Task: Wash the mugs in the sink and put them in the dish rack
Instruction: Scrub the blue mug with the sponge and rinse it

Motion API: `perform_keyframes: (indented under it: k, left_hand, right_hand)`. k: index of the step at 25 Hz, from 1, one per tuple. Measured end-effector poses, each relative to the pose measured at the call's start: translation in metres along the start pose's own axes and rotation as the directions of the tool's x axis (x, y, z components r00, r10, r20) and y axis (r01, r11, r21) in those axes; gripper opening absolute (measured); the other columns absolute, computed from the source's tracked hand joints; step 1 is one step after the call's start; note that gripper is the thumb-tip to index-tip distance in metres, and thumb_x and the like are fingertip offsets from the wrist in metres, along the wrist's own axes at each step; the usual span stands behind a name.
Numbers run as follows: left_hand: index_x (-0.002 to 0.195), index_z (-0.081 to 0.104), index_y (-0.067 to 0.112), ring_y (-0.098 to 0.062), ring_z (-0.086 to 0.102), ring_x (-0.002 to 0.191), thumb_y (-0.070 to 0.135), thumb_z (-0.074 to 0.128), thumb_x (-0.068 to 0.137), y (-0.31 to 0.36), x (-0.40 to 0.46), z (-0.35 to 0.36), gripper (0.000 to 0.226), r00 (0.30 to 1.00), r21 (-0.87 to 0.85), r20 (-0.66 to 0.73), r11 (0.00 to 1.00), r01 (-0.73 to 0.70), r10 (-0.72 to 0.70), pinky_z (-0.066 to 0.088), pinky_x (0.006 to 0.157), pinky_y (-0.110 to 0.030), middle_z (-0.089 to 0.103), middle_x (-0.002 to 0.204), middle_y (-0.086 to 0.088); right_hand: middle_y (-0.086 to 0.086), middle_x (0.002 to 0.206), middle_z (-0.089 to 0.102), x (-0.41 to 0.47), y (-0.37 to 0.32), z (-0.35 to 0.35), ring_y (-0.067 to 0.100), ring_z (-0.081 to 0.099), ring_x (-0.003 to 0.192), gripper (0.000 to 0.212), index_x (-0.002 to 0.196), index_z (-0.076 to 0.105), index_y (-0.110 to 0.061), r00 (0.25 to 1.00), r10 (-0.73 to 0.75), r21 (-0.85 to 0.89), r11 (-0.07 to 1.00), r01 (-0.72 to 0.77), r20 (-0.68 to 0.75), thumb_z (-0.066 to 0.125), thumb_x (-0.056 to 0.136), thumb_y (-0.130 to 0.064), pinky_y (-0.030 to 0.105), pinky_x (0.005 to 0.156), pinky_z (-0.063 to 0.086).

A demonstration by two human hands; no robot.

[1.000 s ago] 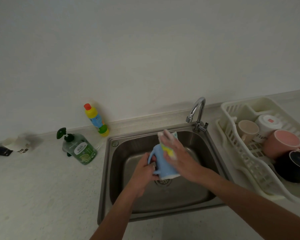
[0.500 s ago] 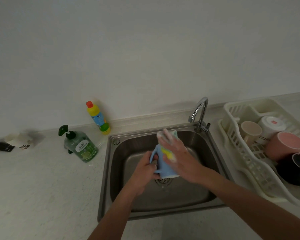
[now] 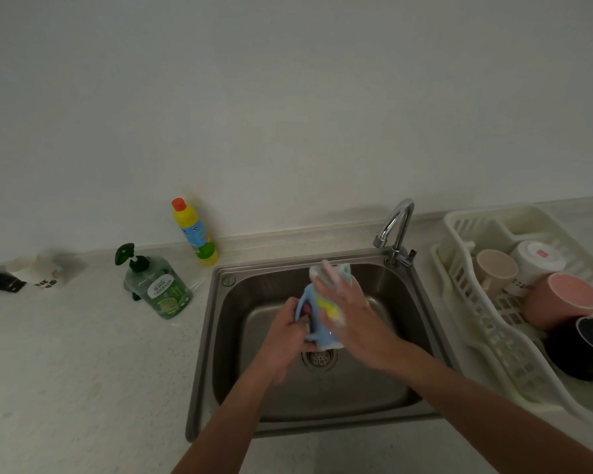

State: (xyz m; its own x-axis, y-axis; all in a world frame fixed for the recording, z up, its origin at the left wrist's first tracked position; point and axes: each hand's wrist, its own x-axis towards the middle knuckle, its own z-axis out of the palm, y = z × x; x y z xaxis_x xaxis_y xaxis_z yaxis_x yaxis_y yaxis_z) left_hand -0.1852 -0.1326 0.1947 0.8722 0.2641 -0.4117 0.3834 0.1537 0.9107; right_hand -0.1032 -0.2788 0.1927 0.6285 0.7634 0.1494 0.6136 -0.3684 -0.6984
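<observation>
A home kitchen: steel sink (image 3: 404, 340) with faucet (image 3: 396, 227) set in a speckled counter (image 3: 83, 371), dish soap (image 3: 161, 289), rack (image 3: 476, 302) of mugs.

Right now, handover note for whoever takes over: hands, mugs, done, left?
Left hand grips the blue mug by its handle over the sink.
Right hand presses a sponge cloth against the mug's side.
Done: four mugs in the dish rack: beige, white, pink, black.
Left: finish scrubbing the blue mug, rinse it, rack it. No water visibly runs from the faucet.
</observation>
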Motion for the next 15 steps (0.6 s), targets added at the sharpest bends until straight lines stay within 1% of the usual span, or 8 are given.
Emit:
perform_keyframes:
  k: [2, 3, 4, 6, 8, 11, 13, 15]
  left_hand:
    - [0.118, 0.056, 0.012, -0.026, 0.069, 0.103, -0.003, 0.04, 0.098, -0.003, 0.001, -0.003, 0.03, 0.999, -0.046, -0.038, 0.999, 0.017, -0.019, 0.061, 0.08, -0.045, 0.061, 0.122, -0.012]
    - [0.119, 0.056, 0.013, -0.026, 0.069, 0.102, -0.002, 0.04, 0.099, -0.003, 0.002, -0.004, 0.03, 0.997, -0.092, -0.074, 0.995, 0.024, -0.031, 0.061, 0.078, -0.044, 0.061, 0.122, -0.011]
    - [0.121, 0.056, 0.015, -0.025, 0.07, 0.1, 0.0, 0.041, 0.1, -0.002, 0.003, -0.005, 0.03, 0.993, -0.125, -0.109, 0.992, 0.024, -0.037, 0.061, 0.076, -0.042, 0.061, 0.121, -0.009]
    - [0.12, 0.055, 0.015, -0.021, 0.071, 0.092, 0.004, 0.042, 0.102, 0.001, 0.006, -0.005, 0.026, 0.984, -0.086, -0.177, 0.996, 0.008, -0.023, 0.06, 0.07, -0.033, 0.064, 0.116, -0.009]
    - [0.118, 0.053, 0.011, -0.019, 0.07, 0.09, 0.003, 0.041, 0.102, 0.003, 0.008, -0.004, 0.022, 0.985, -0.006, -0.173, 1.0, -0.008, 0.007, 0.058, 0.066, -0.026, 0.065, 0.113, -0.013]
    - [0.116, 0.054, 0.011, -0.019, 0.07, 0.093, -0.001, 0.043, 0.098, 0.005, 0.002, -0.001, 0.024, 0.999, 0.01, -0.045, 1.0, -0.011, 0.012, 0.058, 0.069, -0.027, 0.067, 0.111, -0.012]
    - [0.115, 0.056, 0.013, -0.021, 0.07, 0.098, -0.001, 0.043, 0.099, 0.004, 0.001, -0.002, 0.025, 1.0, 0.03, -0.007, 1.0, -0.001, 0.001, 0.059, 0.072, -0.031, 0.067, 0.113, -0.012]
    - [0.113, 0.057, 0.014, -0.025, 0.069, 0.102, -0.002, 0.041, 0.099, 0.001, 0.003, -0.005, 0.027, 0.999, -0.002, -0.039, 1.0, 0.018, -0.018, 0.06, 0.074, -0.036, 0.064, 0.117, -0.013]
  right_hand:
    - [-0.012, 0.165, 0.006, 0.001, 0.01, -0.008, 0.01, 0.021, 0.148, 0.059, 0.152, 0.011, -0.046, 0.982, 0.189, 0.367, 0.915, -0.169, -0.017, 0.038, 0.1, -0.054, 0.031, 0.115, 0.034]
    - [-0.009, 0.164, 0.012, -0.002, 0.011, -0.008, 0.008, 0.031, 0.142, 0.059, 0.149, 0.01, -0.05, 0.962, 0.272, 0.479, 0.842, -0.248, 0.021, 0.039, 0.098, -0.056, 0.024, 0.107, 0.042]
    - [-0.008, 0.164, 0.012, -0.007, 0.009, -0.003, 0.009, 0.032, 0.142, 0.061, 0.146, 0.007, -0.053, 0.951, 0.306, 0.494, 0.82, -0.289, 0.048, 0.039, 0.095, -0.056, 0.022, 0.105, 0.042]
    - [-0.017, 0.164, -0.008, -0.017, 0.005, 0.015, 0.009, 0.003, 0.151, 0.062, 0.147, 0.0, -0.053, 0.975, 0.22, 0.276, 0.935, -0.223, 0.041, 0.038, 0.098, -0.053, 0.032, 0.119, 0.026]
    - [-0.02, 0.159, -0.023, -0.019, 0.0, 0.026, 0.01, -0.02, 0.149, 0.063, 0.151, -0.002, -0.046, 0.996, 0.085, -0.007, 0.996, -0.085, 0.038, 0.039, 0.102, -0.047, 0.039, 0.123, 0.009]
    - [-0.017, 0.162, -0.018, 0.0, -0.001, 0.015, 0.023, -0.024, 0.149, 0.063, 0.157, 0.008, -0.037, 0.998, -0.05, -0.321, 0.945, 0.058, 0.036, 0.03, 0.1, -0.052, 0.044, 0.118, -0.005]
    - [-0.018, 0.163, -0.012, 0.009, 0.0, 0.006, 0.019, -0.014, 0.151, 0.062, 0.157, 0.013, -0.036, 0.998, -0.068, -0.262, 0.962, 0.07, 0.02, 0.026, 0.1, -0.055, 0.043, 0.12, 0.001]
    - [-0.015, 0.165, -0.002, 0.011, 0.006, -0.004, 0.01, 0.004, 0.151, 0.059, 0.155, 0.012, -0.041, 0.997, 0.079, 0.072, 0.994, -0.079, 0.006, 0.034, 0.102, -0.053, 0.038, 0.12, 0.021]
